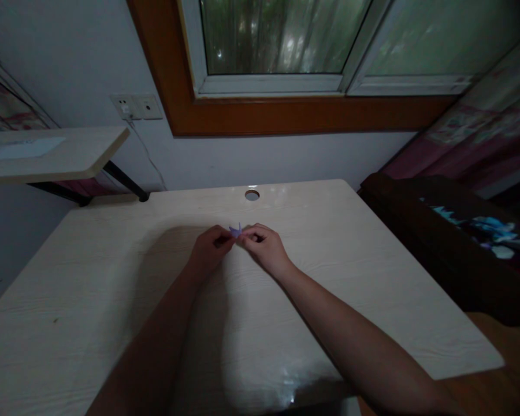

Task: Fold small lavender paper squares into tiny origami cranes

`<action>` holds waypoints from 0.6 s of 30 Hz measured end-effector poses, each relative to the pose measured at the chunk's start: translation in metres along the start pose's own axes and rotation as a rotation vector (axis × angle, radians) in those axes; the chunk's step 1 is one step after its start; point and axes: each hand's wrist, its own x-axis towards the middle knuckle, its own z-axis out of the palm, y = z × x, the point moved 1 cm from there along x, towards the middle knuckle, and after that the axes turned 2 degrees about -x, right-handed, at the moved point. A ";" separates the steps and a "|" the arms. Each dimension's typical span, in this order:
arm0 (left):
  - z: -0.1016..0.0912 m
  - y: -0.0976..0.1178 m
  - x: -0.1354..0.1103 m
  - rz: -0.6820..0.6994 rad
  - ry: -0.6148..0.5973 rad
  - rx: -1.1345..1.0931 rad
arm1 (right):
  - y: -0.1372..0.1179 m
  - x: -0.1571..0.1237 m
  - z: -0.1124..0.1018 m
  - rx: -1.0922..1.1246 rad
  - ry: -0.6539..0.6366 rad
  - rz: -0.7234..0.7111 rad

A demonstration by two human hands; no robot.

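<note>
A small purple piece of folded paper (236, 231) with pointed tips is held between my two hands, over the middle of the pale wooden desk (329, 248). My left hand (208, 247) pinches its left side between thumb and forefinger. From the other side, the fingertips of my right hand (265, 245) grip its right edge. The lower part of the paper is hidden behind my fingers. Both forearms reach in from the near side.
Behind my hands the desktop has a round cable hole (252, 196). A raised shelf (108, 141) on black legs stands at the left, with a paper sheet (26, 148) on it. Beyond are a wall socket (136, 107) and a window. Dark furniture (442, 242) stands to the right.
</note>
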 end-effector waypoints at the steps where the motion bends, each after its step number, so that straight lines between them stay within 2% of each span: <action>1: 0.000 0.000 0.000 -0.008 0.004 -0.008 | 0.000 0.000 0.000 0.003 0.006 0.002; 9: 0.000 0.002 -0.001 -0.071 0.009 -0.007 | -0.002 -0.001 0.000 -0.014 0.015 -0.034; 18: -0.002 0.002 -0.001 -0.058 0.016 -0.070 | -0.005 0.000 0.000 0.041 0.016 -0.002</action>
